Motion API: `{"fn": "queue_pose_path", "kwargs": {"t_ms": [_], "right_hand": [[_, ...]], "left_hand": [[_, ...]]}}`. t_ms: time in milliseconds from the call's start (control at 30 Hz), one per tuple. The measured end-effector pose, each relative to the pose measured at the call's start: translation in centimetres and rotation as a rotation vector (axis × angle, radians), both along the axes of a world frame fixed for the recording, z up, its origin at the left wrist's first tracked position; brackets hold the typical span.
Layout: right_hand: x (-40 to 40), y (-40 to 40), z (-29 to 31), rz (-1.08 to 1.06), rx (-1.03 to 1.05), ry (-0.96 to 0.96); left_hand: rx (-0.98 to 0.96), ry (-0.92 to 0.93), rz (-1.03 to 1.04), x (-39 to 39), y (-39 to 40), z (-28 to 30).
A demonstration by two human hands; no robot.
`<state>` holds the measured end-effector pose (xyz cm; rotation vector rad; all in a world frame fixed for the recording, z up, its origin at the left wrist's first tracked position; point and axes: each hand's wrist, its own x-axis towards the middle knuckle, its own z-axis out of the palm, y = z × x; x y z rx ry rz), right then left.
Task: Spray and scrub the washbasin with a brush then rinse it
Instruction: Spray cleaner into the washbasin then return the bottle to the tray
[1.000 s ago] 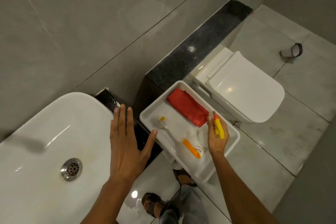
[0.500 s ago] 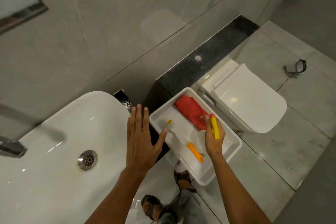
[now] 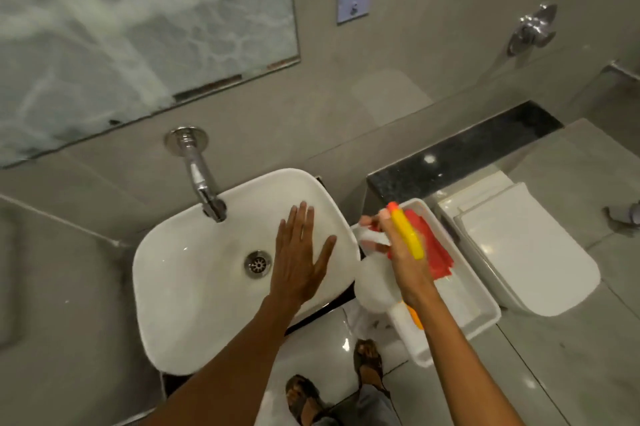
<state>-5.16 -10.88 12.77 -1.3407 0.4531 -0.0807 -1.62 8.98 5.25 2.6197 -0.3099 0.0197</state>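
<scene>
The white washbasin (image 3: 194, 273) sits below a chrome tap (image 3: 202, 183), its drain (image 3: 258, 264) near the middle. My left hand (image 3: 299, 257) is flat and open, fingers spread, over the basin's right side. My right hand (image 3: 403, 252) grips a white spray bottle (image 3: 375, 287) with a yellow and orange trigger head (image 3: 407, 233), lifted above the white tray (image 3: 485, 318) just right of the basin. A white brush with an orange handle (image 3: 414, 316) lies in the tray, mostly hidden under my forearm, beside a red cloth (image 3: 438, 252).
A closed white toilet (image 3: 526, 252) stands to the right below a black stone ledge (image 3: 467, 152). A mirror (image 3: 138, 20) hangs above the tap. A chrome wall valve (image 3: 531, 29) is at top right. My feet (image 3: 346, 380) stand on glossy floor tiles.
My right hand has lifted the spray bottle out of the tray and moved it left toward the basin. My left hand stayed spread over the basin. The view tilted up, showing tap and mirror.
</scene>
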Motion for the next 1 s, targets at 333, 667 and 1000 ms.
{"fn": "queue_pose_path", "kwargs": {"t_ms": [333,667,1000], "right_hand": [[-5.1,12.2,1.2,0.317,0.091,0.15],[-10.5,20.2,-0.8,0.465,-0.12,0.325],[-11.5,20.1,-2.6,0.237,-0.021,0.33]], "left_hand": [[-0.022,0.006,0.371,-6.5,15.7,0.3],[0.061,0.032,0.519,-10.0,21.7,-3.5],[-0.133,-0.016,0.595,-10.5,21.9,-3.6]]}}
